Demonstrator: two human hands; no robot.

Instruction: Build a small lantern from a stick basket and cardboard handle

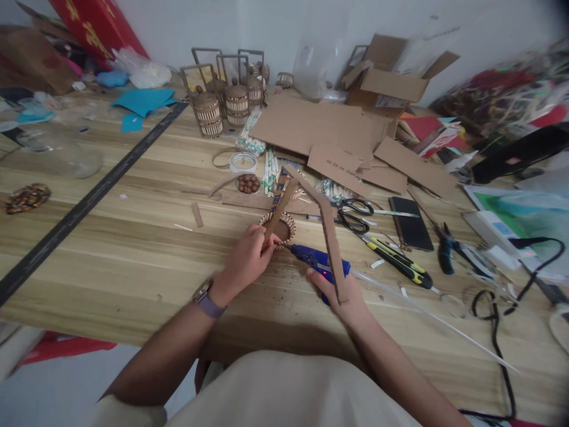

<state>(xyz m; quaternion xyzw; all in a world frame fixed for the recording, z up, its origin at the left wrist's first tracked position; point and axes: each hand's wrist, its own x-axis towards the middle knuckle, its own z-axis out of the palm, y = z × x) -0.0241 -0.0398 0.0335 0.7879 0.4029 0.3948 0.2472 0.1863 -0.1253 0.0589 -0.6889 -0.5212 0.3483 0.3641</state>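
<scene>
My left hand is closed on one leg of a bent cardboard strip that arches up like an inverted V. That leg meets a small round basket of sticks on the wooden table. My right hand grips a blue glue gun, nozzle pointing left at the basket. The strip's other leg lies across my right hand. A watch sits on my left wrist.
Scissors, a yellow-black utility knife, a phone, pliers and black cables lie to the right. Flat cardboard and an open box sit behind. Several finished stick lanterns stand at the back. A black ruler runs diagonally left.
</scene>
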